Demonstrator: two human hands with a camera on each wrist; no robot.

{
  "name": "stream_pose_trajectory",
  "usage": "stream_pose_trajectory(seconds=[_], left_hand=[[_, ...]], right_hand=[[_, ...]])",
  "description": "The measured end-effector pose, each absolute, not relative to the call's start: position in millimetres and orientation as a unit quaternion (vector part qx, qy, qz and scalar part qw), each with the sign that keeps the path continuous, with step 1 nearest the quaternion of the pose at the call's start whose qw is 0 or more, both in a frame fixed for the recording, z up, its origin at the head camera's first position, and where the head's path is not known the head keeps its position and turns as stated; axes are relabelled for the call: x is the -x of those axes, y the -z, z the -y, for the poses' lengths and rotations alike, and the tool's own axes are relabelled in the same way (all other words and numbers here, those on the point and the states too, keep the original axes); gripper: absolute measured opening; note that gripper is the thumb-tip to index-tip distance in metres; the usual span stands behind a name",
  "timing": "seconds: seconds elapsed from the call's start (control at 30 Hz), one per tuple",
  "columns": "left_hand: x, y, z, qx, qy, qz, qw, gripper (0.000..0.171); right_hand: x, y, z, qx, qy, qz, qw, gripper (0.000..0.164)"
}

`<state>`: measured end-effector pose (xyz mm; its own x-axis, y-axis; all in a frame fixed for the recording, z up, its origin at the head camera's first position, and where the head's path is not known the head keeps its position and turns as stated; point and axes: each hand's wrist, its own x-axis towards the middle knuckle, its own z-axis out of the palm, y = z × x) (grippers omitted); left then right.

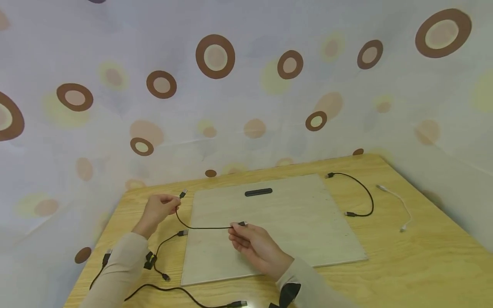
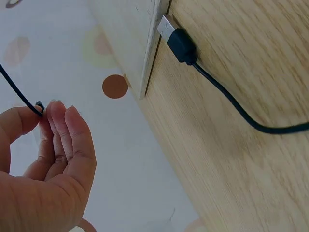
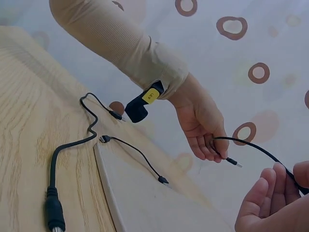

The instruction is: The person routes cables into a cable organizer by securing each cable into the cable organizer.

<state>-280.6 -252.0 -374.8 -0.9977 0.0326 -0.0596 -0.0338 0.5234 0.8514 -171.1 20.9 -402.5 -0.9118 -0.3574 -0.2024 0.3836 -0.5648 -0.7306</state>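
Observation:
A short black USB cable (image 1: 208, 228) hangs in a shallow curve between the two hands, above a pale board (image 1: 300, 214). The left hand (image 1: 158, 209) pinches it near one end, where a metal-tipped plug (image 1: 183, 193) sticks out past the fingers. Close to the other end, the right hand (image 1: 259, 248) holds the cable between thumb and fingers, its small connector (image 1: 242, 223) showing beyond the thumb. In the left wrist view the left hand (image 2: 53, 164) has thumb and fingertips together on the cable. The right wrist view shows both hands, the right one (image 3: 270, 198) partly cut off.
On the wooden table (image 1: 404, 265), a black cable (image 1: 369, 194) and a white cable (image 1: 402, 205) lie right of the board. Several black cables, one with a plug (image 1: 182, 233) at the board's edge, lie left and in front. The board has a dark slot-shaped piece (image 1: 258, 192).

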Motion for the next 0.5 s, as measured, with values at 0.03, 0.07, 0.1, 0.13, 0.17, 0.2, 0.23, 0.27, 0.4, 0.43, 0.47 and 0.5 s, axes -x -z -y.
stream_pose_trajectory(seconds=[0.03, 0.07, 0.1, 0.13, 0.17, 0.2, 0.23, 0.27, 0.4, 0.43, 0.47, 0.5], left_hand=[[281, 376, 251, -0.004, -0.489, -0.871, 0.038, 0.029], [281, 377, 248, -0.002, -0.494, -0.868, 0.041, 0.028], [281, 377, 246, -0.006, -0.496, -0.867, 0.045, 0.028], [281, 378, 244, -0.007, -0.498, -0.866, 0.048, 0.028], [281, 379, 241, -0.011, -0.499, -0.865, 0.051, 0.029], [282, 380, 239, -0.011, -0.501, -0.864, 0.053, 0.03], [282, 380, 236, -0.013, -0.501, -0.863, 0.056, 0.03], [283, 381, 234, -0.012, -0.504, -0.862, 0.058, 0.03], [285, 385, 224, -0.021, -0.505, -0.861, 0.065, 0.029], [285, 386, 222, -0.026, -0.505, -0.86, 0.067, 0.028], [285, 387, 219, -0.029, -0.505, -0.86, 0.069, 0.028], [285, 389, 216, -0.034, -0.504, -0.86, 0.072, 0.028]], right_hand=[[170, 403, -24, -0.018, 0.886, -0.412, 0.209, 0.036], [169, 404, -27, -0.02, 0.888, -0.41, 0.209, 0.036], [169, 404, -30, -0.022, 0.889, -0.408, 0.208, 0.035], [168, 405, -34, -0.024, 0.889, -0.408, 0.207, 0.034], [167, 406, -38, -0.027, 0.89, -0.407, 0.205, 0.033], [167, 407, -41, -0.028, 0.89, -0.408, 0.203, 0.032], [166, 408, -45, -0.031, 0.89, -0.409, 0.2, 0.031], [166, 409, -49, -0.033, 0.89, -0.411, 0.198, 0.029], [162, 414, -61, -0.043, 0.891, -0.41, 0.191, 0.023], [161, 416, -64, -0.046, 0.892, -0.407, 0.19, 0.022], [159, 418, -66, -0.049, 0.893, -0.405, 0.19, 0.021], [158, 420, -69, -0.053, 0.894, -0.403, 0.19, 0.019]])
